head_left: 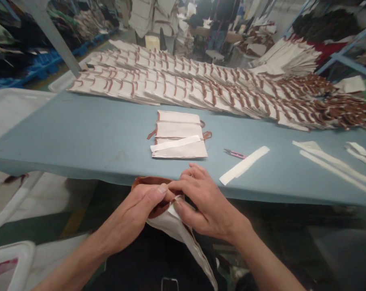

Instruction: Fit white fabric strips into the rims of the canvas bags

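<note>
My left hand (140,208) and my right hand (201,198) meet just below the near edge of the blue table (80,137). Both pinch the top of a cream fabric bag with brown trim (183,238), which hangs down over my lap. Its brown strap (146,182) curls above my left thumb. On the table just beyond my hands lies a small stack of the same folded cream bags (178,133) with a loose white strip across it. Small pink snips (234,153) and a white fabric strip (245,165) lie to the right of my right hand.
Long overlapping rows of finished cream-and-brown bags (201,87) cover the far half of the table. More white strips (331,163) lie at the right. White bins (10,258) stand at the left. Another person stands far back among shelves and fabric piles.
</note>
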Demonstrator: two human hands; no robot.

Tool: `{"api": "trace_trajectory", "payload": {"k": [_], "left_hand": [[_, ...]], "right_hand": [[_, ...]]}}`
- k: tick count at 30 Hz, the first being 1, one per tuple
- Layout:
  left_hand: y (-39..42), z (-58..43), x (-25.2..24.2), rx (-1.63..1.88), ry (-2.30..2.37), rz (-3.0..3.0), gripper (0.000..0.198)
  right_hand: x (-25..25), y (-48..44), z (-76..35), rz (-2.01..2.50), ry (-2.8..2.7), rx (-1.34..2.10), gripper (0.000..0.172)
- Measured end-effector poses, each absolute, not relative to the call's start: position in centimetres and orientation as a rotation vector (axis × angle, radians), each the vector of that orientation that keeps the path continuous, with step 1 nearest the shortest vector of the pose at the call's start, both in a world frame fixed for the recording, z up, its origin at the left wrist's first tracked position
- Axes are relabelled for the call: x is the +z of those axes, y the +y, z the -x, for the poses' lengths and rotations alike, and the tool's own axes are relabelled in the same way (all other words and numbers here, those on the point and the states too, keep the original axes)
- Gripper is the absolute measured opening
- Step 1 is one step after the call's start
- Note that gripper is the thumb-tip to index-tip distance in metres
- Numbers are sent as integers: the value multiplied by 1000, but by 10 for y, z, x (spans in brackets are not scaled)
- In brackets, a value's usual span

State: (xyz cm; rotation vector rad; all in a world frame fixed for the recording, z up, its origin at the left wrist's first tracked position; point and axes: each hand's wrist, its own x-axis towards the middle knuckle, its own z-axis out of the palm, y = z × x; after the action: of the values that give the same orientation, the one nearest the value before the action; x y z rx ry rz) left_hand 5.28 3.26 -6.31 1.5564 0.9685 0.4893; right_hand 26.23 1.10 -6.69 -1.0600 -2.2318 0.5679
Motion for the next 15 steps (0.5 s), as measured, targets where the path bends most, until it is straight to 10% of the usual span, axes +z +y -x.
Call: {"api": "trace_trajectory", "payload": {"k": [15], "left_hand": [[23,-43,-56,235,901,-1597,42]], "right_hand": [[-77,-9,-260,1012,-2105,779,26]]}}
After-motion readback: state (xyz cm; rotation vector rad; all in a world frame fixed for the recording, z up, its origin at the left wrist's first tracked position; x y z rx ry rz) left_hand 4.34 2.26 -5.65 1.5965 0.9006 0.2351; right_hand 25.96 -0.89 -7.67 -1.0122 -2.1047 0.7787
